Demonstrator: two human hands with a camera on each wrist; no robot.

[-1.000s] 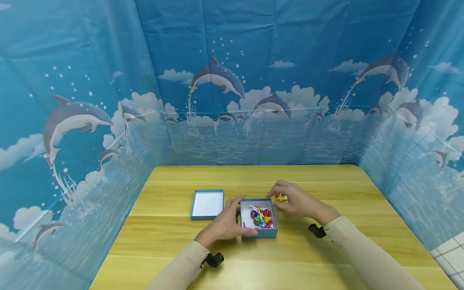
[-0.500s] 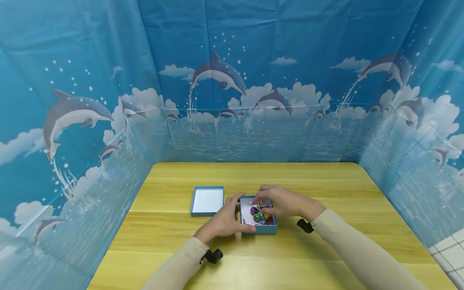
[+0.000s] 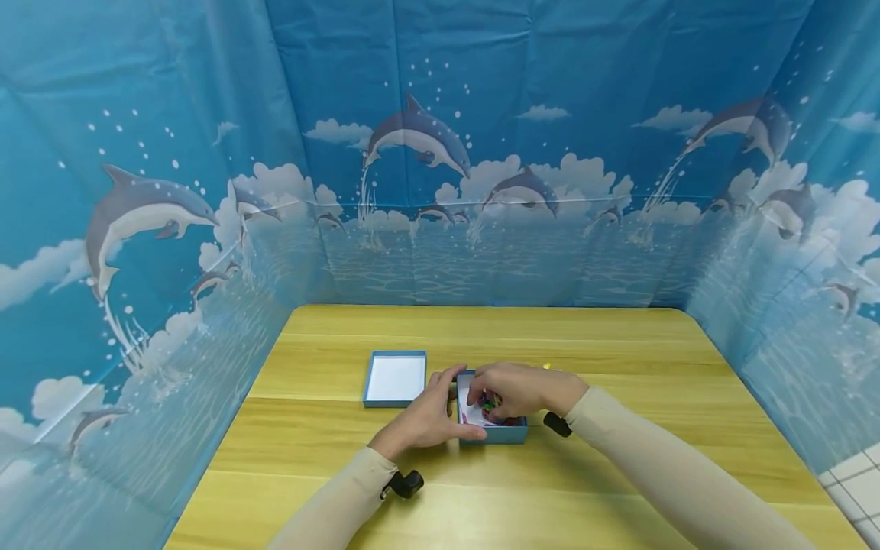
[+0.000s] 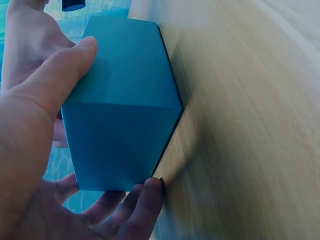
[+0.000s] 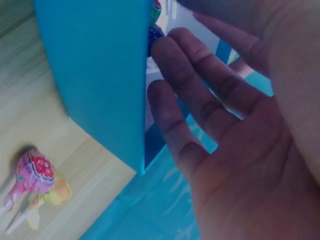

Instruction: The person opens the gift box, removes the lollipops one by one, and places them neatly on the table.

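Observation:
My left hand (image 3: 428, 416) holds the open blue box (image 3: 505, 435) from its left, thumb at the front wall and fingers at the back. In the left wrist view, thumb and fingers lie on opposite sides of the box (image 4: 122, 145). The right hand (image 3: 524, 388) reaches down into the box among several wrapped lollipops (image 3: 490, 402). Its thumb and index finger appear spread, with candy showing between them; the right wrist view hides their tips. Outside the box, a pink lollipop (image 5: 36, 172) and a yellow lollipop (image 5: 59, 190) lie on the table.
A blue lid (image 3: 395, 379) with a white inside lies to the left of the box. The wooden table (image 3: 330, 458) carries everything. Behind it and at its sides hangs a blue dolphin curtain (image 3: 412, 252).
My right hand has moved left from beside the yellow lollipop on the table and down into the box. The left hand has stayed on the box.

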